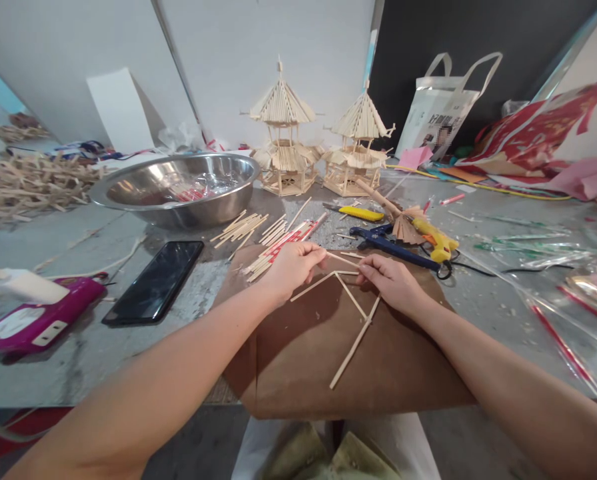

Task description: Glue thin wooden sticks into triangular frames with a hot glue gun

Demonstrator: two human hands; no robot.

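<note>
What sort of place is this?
It looks like a craft workspace, though I can't tell whether it's a home or a workshop. Two small stick pagodas stand at the back of the table, with loose sticks and a yellow craft knife nearer.

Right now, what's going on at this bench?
A person's left hand and right hand hold a thin stick between their fingers, above a brown sheet. On the sheet, other sticks lie in an angular pattern; I can't tell whether they're glued. Loose sticks lie beyond the left hand, a yellow glue gun lies beyond the right, and two pagoda-shaped models stand at the back.
</note>
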